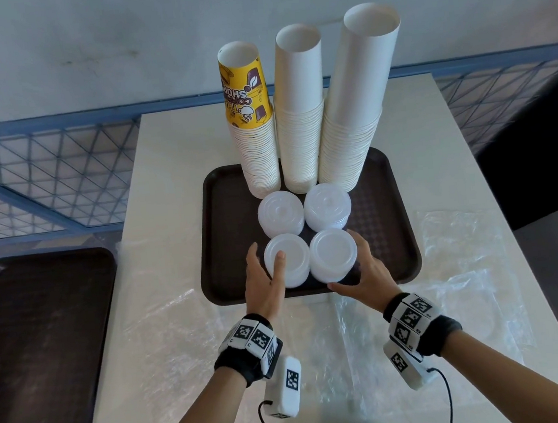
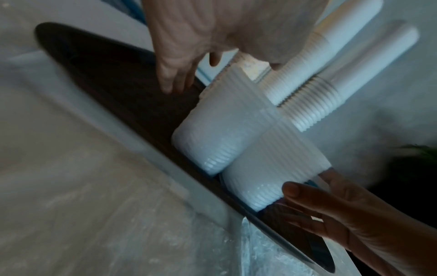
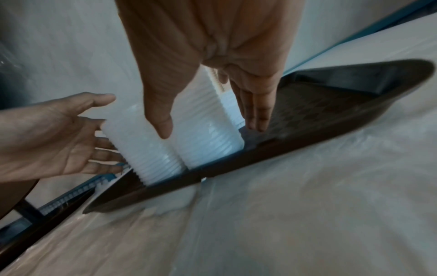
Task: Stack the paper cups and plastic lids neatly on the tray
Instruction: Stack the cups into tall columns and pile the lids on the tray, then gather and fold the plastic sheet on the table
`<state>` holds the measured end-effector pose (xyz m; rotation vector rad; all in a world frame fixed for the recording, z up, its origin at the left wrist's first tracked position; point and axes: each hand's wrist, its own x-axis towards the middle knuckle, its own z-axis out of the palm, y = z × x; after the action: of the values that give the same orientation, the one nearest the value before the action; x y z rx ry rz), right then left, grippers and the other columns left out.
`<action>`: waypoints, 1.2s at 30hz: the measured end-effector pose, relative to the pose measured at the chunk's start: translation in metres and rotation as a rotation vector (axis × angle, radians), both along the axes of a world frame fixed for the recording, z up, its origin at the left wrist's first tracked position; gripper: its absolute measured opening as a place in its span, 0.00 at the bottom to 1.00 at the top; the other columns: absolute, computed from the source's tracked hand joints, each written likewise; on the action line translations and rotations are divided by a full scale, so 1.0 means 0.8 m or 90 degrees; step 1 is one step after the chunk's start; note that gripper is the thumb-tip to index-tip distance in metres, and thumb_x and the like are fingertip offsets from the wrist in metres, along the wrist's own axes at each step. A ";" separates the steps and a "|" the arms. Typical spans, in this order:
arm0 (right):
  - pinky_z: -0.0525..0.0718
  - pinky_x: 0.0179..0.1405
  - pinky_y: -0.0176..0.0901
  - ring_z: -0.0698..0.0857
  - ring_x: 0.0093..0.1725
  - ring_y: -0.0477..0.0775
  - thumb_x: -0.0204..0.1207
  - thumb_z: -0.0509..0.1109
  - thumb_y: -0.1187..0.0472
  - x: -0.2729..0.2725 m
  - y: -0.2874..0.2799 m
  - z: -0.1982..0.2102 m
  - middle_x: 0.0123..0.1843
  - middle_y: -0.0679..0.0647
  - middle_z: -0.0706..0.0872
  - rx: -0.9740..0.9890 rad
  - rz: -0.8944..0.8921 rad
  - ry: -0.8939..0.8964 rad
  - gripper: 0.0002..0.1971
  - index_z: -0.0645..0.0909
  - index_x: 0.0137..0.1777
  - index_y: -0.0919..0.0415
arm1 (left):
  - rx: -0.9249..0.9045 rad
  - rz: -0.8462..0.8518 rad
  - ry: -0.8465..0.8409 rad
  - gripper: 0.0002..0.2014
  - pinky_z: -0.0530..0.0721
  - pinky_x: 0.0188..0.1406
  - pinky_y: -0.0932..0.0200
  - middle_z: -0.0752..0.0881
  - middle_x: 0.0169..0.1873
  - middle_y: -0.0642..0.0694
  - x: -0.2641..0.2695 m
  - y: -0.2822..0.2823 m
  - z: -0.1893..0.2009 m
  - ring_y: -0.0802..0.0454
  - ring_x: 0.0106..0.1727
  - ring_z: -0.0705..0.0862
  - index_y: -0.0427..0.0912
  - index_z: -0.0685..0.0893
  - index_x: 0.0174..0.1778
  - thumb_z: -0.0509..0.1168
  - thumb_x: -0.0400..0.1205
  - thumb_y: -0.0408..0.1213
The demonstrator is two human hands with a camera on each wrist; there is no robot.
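Observation:
A brown tray (image 1: 388, 234) lies on the white table. Three tall stacks of paper cups stand along its far side: a yellow-printed one (image 1: 256, 138) and two white ones (image 1: 301, 123) (image 1: 355, 127). In front are four stacks of clear plastic lids. My left hand (image 1: 266, 257) touches the near-left lid stack (image 1: 293, 265), thumb on top and straight fingers along its left side. My right hand (image 1: 348, 262) touches the near-right lid stack (image 1: 333, 254) with straight fingers (image 3: 255, 115) on its right side and the thumb at its front. The two far lid stacks (image 1: 281, 218) (image 1: 327, 211) stand untouched.
A second dark tray (image 1: 41, 357) sits on a lower surface at the left. Crumpled clear plastic wrappers (image 1: 464, 253) (image 1: 165, 326) lie on the table around the tray's near side. A blue mesh railing (image 1: 42, 167) runs behind the table.

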<state>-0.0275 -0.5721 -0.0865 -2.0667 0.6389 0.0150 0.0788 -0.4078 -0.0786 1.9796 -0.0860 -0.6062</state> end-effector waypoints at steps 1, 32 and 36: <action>0.75 0.69 0.48 0.76 0.69 0.53 0.62 0.82 0.56 -0.004 -0.003 0.003 0.73 0.52 0.73 -0.002 -0.001 0.008 0.52 0.51 0.79 0.53 | -0.007 0.013 -0.039 0.35 0.65 0.77 0.50 0.64 0.78 0.45 0.000 0.001 0.005 0.50 0.78 0.65 0.47 0.54 0.80 0.58 0.80 0.57; 0.78 0.46 0.44 0.84 0.56 0.62 0.69 0.76 0.50 -0.162 -0.234 -0.013 0.54 0.61 0.88 -0.038 -0.398 0.331 0.18 0.85 0.52 0.63 | 0.378 -0.951 -0.442 0.27 0.82 0.31 0.56 0.82 0.53 0.41 -0.208 -0.149 -0.029 0.45 0.48 0.84 0.46 0.83 0.47 0.81 0.55 0.52; 0.72 0.41 0.42 0.81 0.47 0.60 0.73 0.69 0.63 -0.190 -0.227 -0.006 0.42 0.57 0.81 -0.025 -0.403 0.192 0.04 0.77 0.40 0.62 | 0.322 -0.917 -0.493 0.22 0.73 0.18 0.59 0.82 0.42 0.45 -0.212 -0.149 -0.047 0.48 0.36 0.83 0.47 0.82 0.33 0.82 0.46 0.38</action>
<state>-0.1794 -0.7533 -0.0911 -1.8292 1.4644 -0.0528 -0.0911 -0.5269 -0.1159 2.2800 -2.1147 -0.6872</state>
